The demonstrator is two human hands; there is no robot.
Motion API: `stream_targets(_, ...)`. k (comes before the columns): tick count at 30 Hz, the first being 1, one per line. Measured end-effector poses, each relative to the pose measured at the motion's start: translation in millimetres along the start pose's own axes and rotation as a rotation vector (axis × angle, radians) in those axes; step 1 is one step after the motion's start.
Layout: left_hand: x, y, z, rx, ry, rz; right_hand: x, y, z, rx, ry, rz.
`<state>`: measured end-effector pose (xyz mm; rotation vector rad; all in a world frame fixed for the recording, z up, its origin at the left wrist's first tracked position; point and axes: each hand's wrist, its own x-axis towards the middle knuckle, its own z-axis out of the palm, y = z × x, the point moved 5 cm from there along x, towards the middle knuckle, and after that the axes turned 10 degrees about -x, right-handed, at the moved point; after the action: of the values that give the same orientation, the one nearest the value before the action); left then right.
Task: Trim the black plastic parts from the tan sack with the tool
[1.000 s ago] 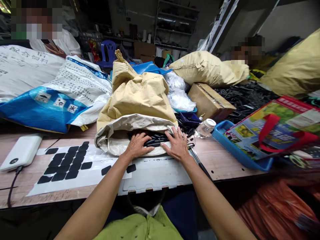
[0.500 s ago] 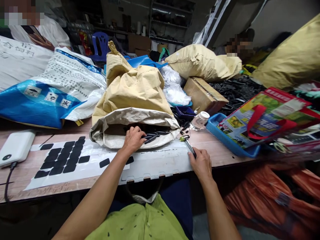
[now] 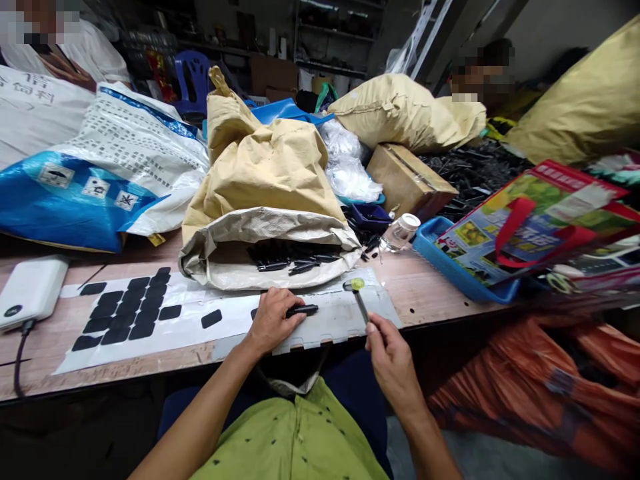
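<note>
A slim black pen-shaped stick (image 3: 309, 309) was gripped between the thumb and curled fingers of the left hand (image 3: 274, 319), at the flat grey-white board (image 3: 333, 327); whether it was pressed down or held just above could not be told for certain. A small hammer with a yellow-green head (image 3: 361, 303) was held by the right hand (image 3: 393, 350), its thin shaft clasped by thumb and fingers, its head apart from the stick. One stick was thus out at the board, while many loose black sticks (image 3: 293, 259) were left in the mouth of the large tan sack with a pale lining (image 3: 265, 167); most of the handling, it was judged, remained to be done. The wood-grain tabletop (image 3: 395, 283) was further covered on the left by a white paper sheet (image 3: 185, 330) dotted with black rounded squares (image 3: 123, 320); on the right, a clear cup (image 3: 399, 233) was placed beside a blue plastic basket (image 3: 453, 277) with a colourful printed bag (image 3: 545, 200) propped in it. Beyond, a brown cardboard box (image 3: 407, 180), a blue plastic chair (image 3: 193, 70) and a person in white (image 3: 95, 53) were seen in the dim room.
</note>
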<state>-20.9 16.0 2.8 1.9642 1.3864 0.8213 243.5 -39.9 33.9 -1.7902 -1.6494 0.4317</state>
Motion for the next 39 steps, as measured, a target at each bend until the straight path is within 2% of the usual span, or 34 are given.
stream_targets(6, 9.5, -6.3, -3.6, 0.008, -0.038, -0.016, -27.0, -38.7, 23.2, 0.115, -0.083, -0.069)
stream_targets(11, 7.8, -8.3, -3.2, -0.025, -0.014, -0.038, -32.5, -55.1, 29.0, 0.110, -0.142, -0.130)
stream_targets(18, 9.2, -5.0, -6.7, -0.041, -0.005, -0.058, -39.3, -71.6, 36.2, 0.037, -0.120, -0.221)
stream_targets(22, 9.3, -4.0, -7.6, -0.058, 0.010, -0.073, -41.5, -68.7, 44.9, -0.001, -0.133, -0.233)
stream_targets(27, 9.5, -7.0, -5.6, -0.060, 0.008, -0.070, -40.0, -63.3, 37.5, -0.004, -0.062, -0.235)
stream_targets(33, 9.0, -6.7, -5.5, -0.063, 0.013, -0.065, -35.4, -54.6, 35.0, 0.006, -0.093, -0.198)
stream_targets(36, 8.5, -6.3, -5.3, -0.061, 0.016, -0.068, -21.2, -39.9, 22.1, -0.062, -0.005, -0.140)
stream_targets(39, 7.8, -6.3, -5.2, -0.057, 0.019, -0.064, 1.1, -13.4, 7.6, -0.279, 0.110, -0.036)
